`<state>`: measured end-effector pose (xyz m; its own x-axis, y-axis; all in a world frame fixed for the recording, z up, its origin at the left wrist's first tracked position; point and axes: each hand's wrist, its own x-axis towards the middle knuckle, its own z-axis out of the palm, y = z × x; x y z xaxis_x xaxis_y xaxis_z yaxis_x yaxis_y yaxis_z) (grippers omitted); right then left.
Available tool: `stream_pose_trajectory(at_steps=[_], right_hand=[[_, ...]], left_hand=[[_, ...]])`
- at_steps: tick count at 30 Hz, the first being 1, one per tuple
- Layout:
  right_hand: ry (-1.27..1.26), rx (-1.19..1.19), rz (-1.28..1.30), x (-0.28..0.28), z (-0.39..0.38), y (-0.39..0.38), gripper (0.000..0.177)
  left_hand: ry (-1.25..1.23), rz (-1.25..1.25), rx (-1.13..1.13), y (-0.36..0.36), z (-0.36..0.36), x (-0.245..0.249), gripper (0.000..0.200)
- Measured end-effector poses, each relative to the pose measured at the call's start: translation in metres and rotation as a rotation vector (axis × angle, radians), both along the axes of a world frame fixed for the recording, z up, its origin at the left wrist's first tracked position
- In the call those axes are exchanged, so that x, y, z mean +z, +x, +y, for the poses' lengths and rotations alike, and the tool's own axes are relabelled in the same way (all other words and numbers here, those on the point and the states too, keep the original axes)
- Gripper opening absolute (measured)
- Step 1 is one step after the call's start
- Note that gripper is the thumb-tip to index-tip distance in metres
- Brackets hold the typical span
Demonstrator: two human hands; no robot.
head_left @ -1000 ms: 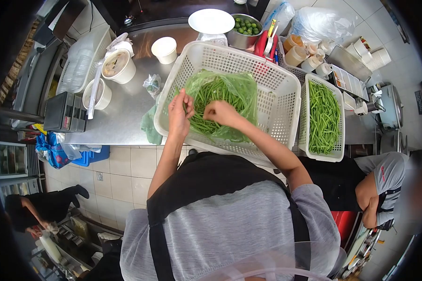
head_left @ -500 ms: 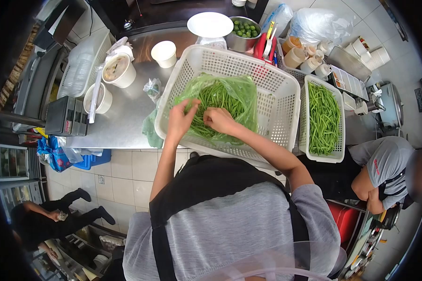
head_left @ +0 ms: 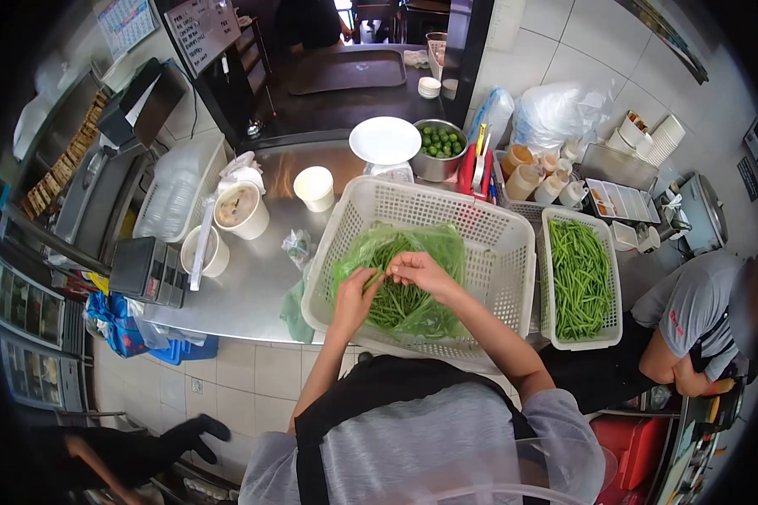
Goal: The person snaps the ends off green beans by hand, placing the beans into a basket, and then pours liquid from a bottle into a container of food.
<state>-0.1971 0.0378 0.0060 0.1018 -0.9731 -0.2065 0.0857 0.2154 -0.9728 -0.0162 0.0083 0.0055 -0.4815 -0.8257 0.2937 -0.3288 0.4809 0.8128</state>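
Note:
Over a large white perforated basket (head_left: 497,227), both my hands are raised close together with fingertips pinched. My left hand (head_left: 355,295) and my right hand (head_left: 421,273) grip what looks like one thin green bean (head_left: 381,278) between them, partly covered by the fingers. Below them an opened green plastic bag (head_left: 442,252) lies in the basket, filled with a heap of green beans (head_left: 400,305). Another white basket (head_left: 619,290), narrower and full of green beans (head_left: 578,278), stands to the right.
Behind the basket are a white plate (head_left: 385,140) and a metal pot of small green fruits (head_left: 438,150). Paper tubs (head_left: 241,210) stand at left, sauce bottles (head_left: 526,181) at right. One person (head_left: 691,311) is beside me at right; another (head_left: 126,454) is behind at left.
My hands have lifted from the bean heap and come together, now pinching a bean. The camera view has tilted up, showing more behind the counter. The person behind at left has shifted.

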Motion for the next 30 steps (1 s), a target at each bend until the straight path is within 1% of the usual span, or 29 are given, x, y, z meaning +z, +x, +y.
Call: stream_pose_trajectory(at_steps=[1,2,4,5,8,9,11,13,15,17,18,20,22,24,26,27,30], right_hand=[[-0.042,0.049,0.262,-0.009,-0.003,-0.004,0.014],[-0.166,0.033,0.303,-0.018,-0.002,-0.005,0.016],[-0.417,0.002,0.385,-0.019,0.004,0.005,0.020],[-0.201,0.040,0.057,-0.019,0.006,0.011,0.021],[-0.125,0.075,0.155,-0.020,0.005,0.007,0.019],[-0.123,0.039,0.153,-0.018,0.006,0.007,0.016],[-0.126,0.087,0.184,-0.013,0.007,0.001,0.013],[-0.120,0.106,0.189,-0.018,0.007,-0.005,0.010],[-0.126,0.074,0.185,-0.022,0.008,-0.007,0.009],[-0.187,0.073,0.254,-0.020,0.007,-0.009,0.009],[-0.238,-0.023,0.249,-0.017,0.007,-0.008,0.008],[-0.344,-0.218,0.246,-0.009,0.009,-0.002,0.007],[-0.332,-0.273,0.062,0.012,0.012,0.008,0.006],[-0.334,-0.316,-0.078,0.018,0.014,0.016,0.007],[-0.348,-0.346,-0.177,0.019,0.010,0.021,0.008],[-0.327,-0.319,-0.250,0.018,0.007,0.022,0.008],[-0.292,-0.219,-0.089,0.013,0.003,0.017,0.008]], left_hand=[[-0.008,0.017,0.009,0.000,-0.002,-0.004,0.014],[-0.014,0.033,0.019,-0.001,-0.003,-0.005,0.013],[0.045,0.027,0.013,0.000,-0.001,0.000,0.012],[0.077,0.024,0.010,-0.001,-0.001,0.001,0.012],[0.334,0.293,0.040,-0.002,0.001,-0.001,0.013],[0.338,0.303,0.067,0.000,0.002,0.000,0.013],[0.363,0.318,0.125,0.005,-0.001,0.004,0.014],[0.304,0.371,0.161,0.007,-0.003,0.004,0.015],[0.389,0.373,0.185,0.009,-0.002,0.010,0.016],[0.491,0.483,0.198,0.008,0.001,0.010,0.017],[0.539,0.540,0.207,0.007,0.003,0.008,0.019],[0.686,0.750,0.162,0.007,0.005,0.003,0.019],[0.856,0.935,0.115,0.003,0.003,0.001,0.021],[1.062,1.087,0.065,0.000,0.003,-0.002,0.023],[1.209,1.162,-0.006,-0.001,-0.001,-0.006,0.023],[1.279,1.193,-0.047,0.000,-0.003,-0.010,0.023],[1.420,1.210,-0.135,0.005,-0.003,-0.013,0.023]])
